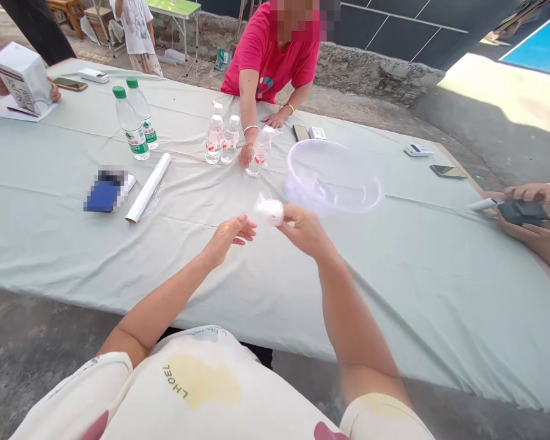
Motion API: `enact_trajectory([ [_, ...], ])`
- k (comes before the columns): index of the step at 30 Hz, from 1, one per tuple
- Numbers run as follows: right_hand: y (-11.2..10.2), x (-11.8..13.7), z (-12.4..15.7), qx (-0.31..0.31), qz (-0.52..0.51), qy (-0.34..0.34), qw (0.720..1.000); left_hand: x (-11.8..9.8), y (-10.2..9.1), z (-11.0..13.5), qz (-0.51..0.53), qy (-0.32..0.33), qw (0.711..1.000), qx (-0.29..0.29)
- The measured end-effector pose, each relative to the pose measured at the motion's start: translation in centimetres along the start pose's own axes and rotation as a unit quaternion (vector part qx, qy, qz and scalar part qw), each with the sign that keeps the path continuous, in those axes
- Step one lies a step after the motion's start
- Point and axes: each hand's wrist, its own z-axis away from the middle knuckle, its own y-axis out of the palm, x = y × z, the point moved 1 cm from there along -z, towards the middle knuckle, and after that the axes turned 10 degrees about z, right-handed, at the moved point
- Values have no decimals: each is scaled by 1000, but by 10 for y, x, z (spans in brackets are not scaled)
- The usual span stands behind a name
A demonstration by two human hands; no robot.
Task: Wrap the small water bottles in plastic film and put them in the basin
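Observation:
My right hand (302, 229) is raised above the pale green tablecloth (266, 287) and pinches a small crumpled wad of clear plastic film (270, 211) between thumb and fingers. My left hand (229, 235) hovers just left of it, fingers loosely curled and apart, holding nothing. A large clear plastic bowl (332, 177) stands on the table right behind my right hand. A white roll of film (149, 186) lies on the cloth to the left.
A person in a red shirt across the table holds a small bottle (261, 150); two more small bottles (222, 140) and two green-capped ones (135, 122) stand nearby. Phones (447, 172), small white devices and a blue item (103, 194) lie around. Another person's hands (529, 211) hold a dark device at right.

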Motion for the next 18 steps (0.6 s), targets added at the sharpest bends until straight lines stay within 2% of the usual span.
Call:
enact_trajectory([
  [2, 27, 11, 18, -14, 48, -22, 999, -4, 2, -3, -6, -12, 1000, 0],
  [4, 45, 12, 30, 0, 40, -13, 999, -4, -5, -4, -10, -22, 1000, -19],
  [7, 56, 0, 34, -5, -59, 81, 995, 0, -22, -1, 37, -19, 997, -58],
  [10, 62, -6, 29, -68, -140, 178, 972, 6, -36, 3, 117, -21, 991, -66],
  [12, 72, 0, 25, -78, -148, 161, 973, 10, -40, 5, 146, -37, 987, -58],
  [15, 94, 18, 21, -19, -137, 107, 985, 14, -40, 7, 145, -46, 988, -41],
  [18, 113, 29, 24, 18, -140, 118, 983, 15, -43, 8, 134, -24, 988, -75],
])
